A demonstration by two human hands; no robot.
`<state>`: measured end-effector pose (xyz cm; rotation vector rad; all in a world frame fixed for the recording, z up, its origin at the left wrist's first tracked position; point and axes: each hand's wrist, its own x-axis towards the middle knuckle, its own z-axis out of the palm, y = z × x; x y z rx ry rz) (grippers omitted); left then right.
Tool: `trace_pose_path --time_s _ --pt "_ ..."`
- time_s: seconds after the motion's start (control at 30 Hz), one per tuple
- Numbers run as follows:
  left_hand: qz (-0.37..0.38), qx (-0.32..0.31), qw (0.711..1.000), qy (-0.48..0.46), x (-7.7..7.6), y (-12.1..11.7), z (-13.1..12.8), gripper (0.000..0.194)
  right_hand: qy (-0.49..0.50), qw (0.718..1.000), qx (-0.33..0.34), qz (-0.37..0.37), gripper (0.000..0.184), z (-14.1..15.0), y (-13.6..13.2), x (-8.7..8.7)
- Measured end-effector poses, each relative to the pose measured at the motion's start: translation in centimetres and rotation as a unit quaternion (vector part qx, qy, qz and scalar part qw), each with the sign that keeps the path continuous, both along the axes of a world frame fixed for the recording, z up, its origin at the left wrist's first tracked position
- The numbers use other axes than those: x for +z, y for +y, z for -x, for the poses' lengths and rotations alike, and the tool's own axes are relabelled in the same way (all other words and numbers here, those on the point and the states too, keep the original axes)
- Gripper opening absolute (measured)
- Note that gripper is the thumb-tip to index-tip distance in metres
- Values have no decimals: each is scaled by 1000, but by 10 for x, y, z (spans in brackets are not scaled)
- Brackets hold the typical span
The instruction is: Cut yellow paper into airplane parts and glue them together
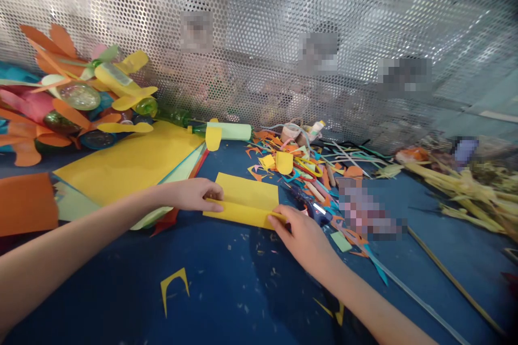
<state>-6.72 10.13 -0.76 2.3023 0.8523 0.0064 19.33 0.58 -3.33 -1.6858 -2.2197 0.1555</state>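
Between my hands lies a yellow sheet of paper [251, 192] on the blue table, its near edge folded or rolled up toward the far side. My left hand [198, 194] pinches the left end of that near fold. At the right end, my right hand [297, 232] holds the same fold between thumb and fingers. A dark blue tool [309, 206], its kind unclear, lies just beyond my right hand. Left of my left hand is a stack of coloured paper with a large yellow sheet [133, 159] on top.
Bottles with paper petals [117, 78] crowd the far left, near an orange sheet [26, 204]. Paper scraps [265, 145] and strips are heaped beyond my hands. Dried husks [449, 183] and a thin stick [449, 275] lie right. A perforated metal panel [251, 27] stands behind.
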Motion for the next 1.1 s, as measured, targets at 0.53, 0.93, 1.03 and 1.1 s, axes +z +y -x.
trace_pose_path --time_s 0.53,0.93,1.03,1.1 --pt "-58 23 997 46 -5 -1 -5 22 36 996 -42 74 19 1 2 1" --pt "-121 37 989 79 -1 -6 -11 24 -19 996 -43 71 16 3 2 -3" --pt "-124 40 988 80 -4 -6 -11 23 -26 997 -40 64 16 3 2 -3" --pt "-131 44 987 82 -4 -7 -12 22 -31 997 -38 63 15 3 3 -3"
